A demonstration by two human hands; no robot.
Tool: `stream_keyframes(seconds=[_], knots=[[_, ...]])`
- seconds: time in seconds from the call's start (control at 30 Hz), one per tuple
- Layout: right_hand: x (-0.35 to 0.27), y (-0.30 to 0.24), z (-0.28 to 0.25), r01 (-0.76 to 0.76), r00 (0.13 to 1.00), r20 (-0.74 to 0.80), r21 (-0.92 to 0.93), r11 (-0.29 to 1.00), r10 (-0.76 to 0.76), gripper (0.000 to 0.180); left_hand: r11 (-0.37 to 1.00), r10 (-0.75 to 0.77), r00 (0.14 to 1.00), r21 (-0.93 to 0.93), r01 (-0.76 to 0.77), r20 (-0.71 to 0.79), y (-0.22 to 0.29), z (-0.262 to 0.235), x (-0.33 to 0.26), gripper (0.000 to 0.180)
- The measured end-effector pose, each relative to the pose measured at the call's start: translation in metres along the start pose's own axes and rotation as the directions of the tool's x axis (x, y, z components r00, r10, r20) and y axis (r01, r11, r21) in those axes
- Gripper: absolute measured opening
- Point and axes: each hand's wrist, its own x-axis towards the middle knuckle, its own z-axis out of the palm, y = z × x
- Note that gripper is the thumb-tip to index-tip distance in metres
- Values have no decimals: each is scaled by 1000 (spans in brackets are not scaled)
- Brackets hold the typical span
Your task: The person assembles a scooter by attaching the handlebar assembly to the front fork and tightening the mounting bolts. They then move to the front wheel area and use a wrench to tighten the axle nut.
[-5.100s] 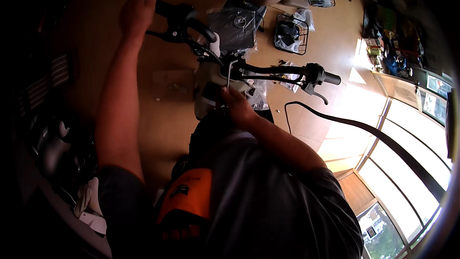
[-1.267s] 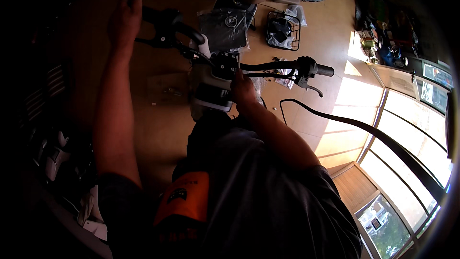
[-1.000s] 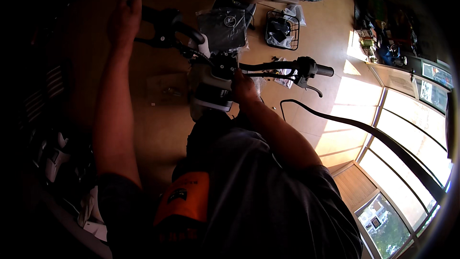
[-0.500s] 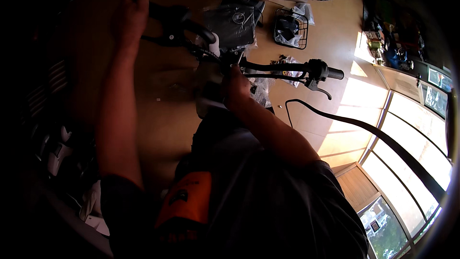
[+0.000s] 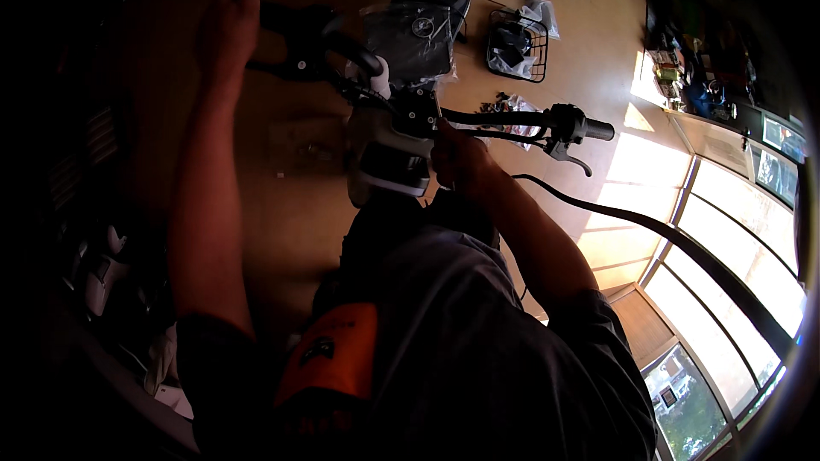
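You are standing over a two-wheeler's handlebar (image 5: 478,117), which is running across the upper middle of the view from about ten o'clock to two o'clock. Your left hand (image 5: 226,30) is wrapping around the left grip (image 5: 295,21) at about eleven o'clock, fingers closed on it as far as the dim light shows. Your right hand (image 5: 457,158) is sitting near the centre of the bar, just right of the white stem housing (image 5: 389,158); it is curling against the bar or the fittings there, but you cannot tell whether it is clamped on something small or only pressing, since the fingers are hidden on the far side.

Judging the work: the bar is already sitting on the stem, the right grip (image 5: 598,130) and its brake lever (image 5: 571,154) are fitted at two o'clock, and a black cable (image 5: 598,209) is trailing from that side down toward four o'clock, apparently loose. The headlight unit (image 5: 410,34) at twelve o'clock is wearing clear plastic wrap, so unpacking looks unfinished. Small fasteners (image 5: 312,152) are lying on the floor (image 5: 290,222) below the bar at about ten o'clock, and a wire basket (image 5: 517,44) is waiting on the floor at one o'clock, not mounted. That suggests the assembly is partway through, with centre fixings, cable routing and basket left.
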Motion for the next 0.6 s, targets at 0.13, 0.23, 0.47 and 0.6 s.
stream_keyframes(seconds=[0.13, 0.23, 0.47, 0.6], knots=[[1, 2, -11, 19, 1000, -5, 3, 1000, -19, 46, 997, -34, 996, 76, 27, 87, -4, -6, 3, 50], [5, -1, -24, 25, 998, 50, 17, 1000, -26, 46, 993, -86, 989, 85, 76, 122, 7, -7, 7, 49], [-2, -11, -31, 65, 998, 40, -296, 953, -56, 42, 993, -114, 984, 35, 110, 140, 14, -9, -1, 48], [2, -9, -31, -6, 999, 47, -159, 987, 13, 43, 998, -59, 996, 14, 58, 65, 17, -10, -7, 45]])
